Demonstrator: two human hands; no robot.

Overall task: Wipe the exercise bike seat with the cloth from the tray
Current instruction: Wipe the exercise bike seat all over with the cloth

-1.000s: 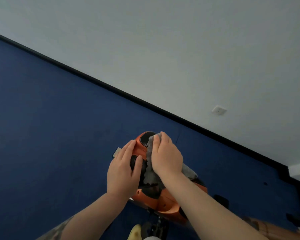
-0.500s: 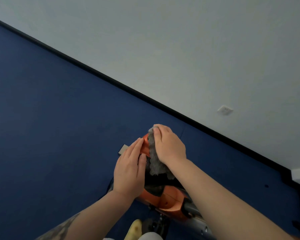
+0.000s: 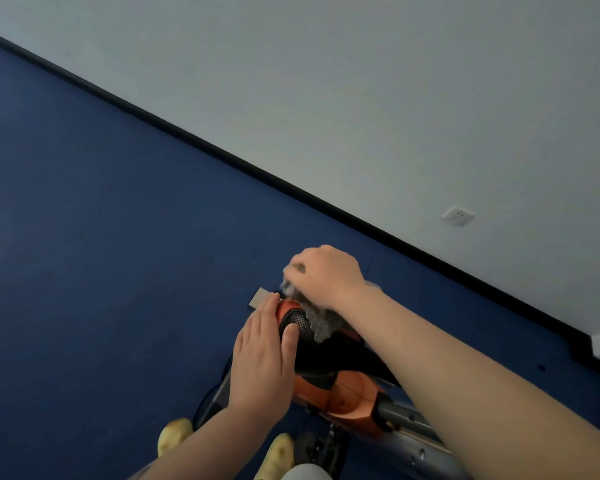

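Right hand [image 3: 326, 277] fingers curled, bunching the grey cloth [image 3: 317, 322] on the nose of the orange-black bike seat [image 3: 312, 355]; left hand [image 3: 262, 362] flat, fingers together, steadying its left side.

Left hand [image 3: 262, 367] lies flat on the seat's [image 3: 312, 358] left edge, right hand [image 3: 326, 275] over its far end with the cloth [image 3: 317, 318] under it, draping onto the seat; two shoes [image 3: 174, 439] on the floor [image 3: 101, 271] below

Grey cloth [image 3: 317, 322], orange-and-black perforated seat [image 3: 297, 318], deep blue floor [image 3: 101, 254], pale yellow shoes [image 3: 174, 441].
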